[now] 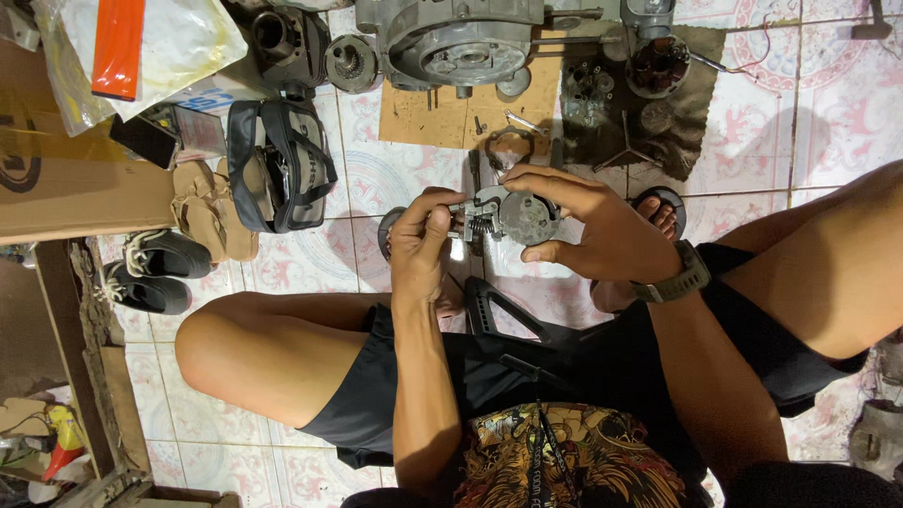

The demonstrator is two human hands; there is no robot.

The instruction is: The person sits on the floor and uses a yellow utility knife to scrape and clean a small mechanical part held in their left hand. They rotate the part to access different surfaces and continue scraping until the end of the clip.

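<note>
Both hands meet over the person's lap: the left hand (420, 246) pinches the spring end of a small metal assembly (499, 216), fingers curled shut around it, while the right hand (588, 226) grips the round, dull-grey disc end from the far side. The part sits between the two palms, held in the air above the tiled floor (837, 113). Judging by how things lie, the work looks midway: the piece is out and in hand, yet loose parts lie beyond the hands, unfitted. A large cast engine casing (451, 38) lies further ahead, rough and matte, with a ribbed cylinder to its left. Just past the fingertips lies a flat cardboard sheet (414, 118), greasy, carrying bolts and a thin gasket ring. Left of the left hand sits a soft grey pouch (277, 165), unzipped.
</note>
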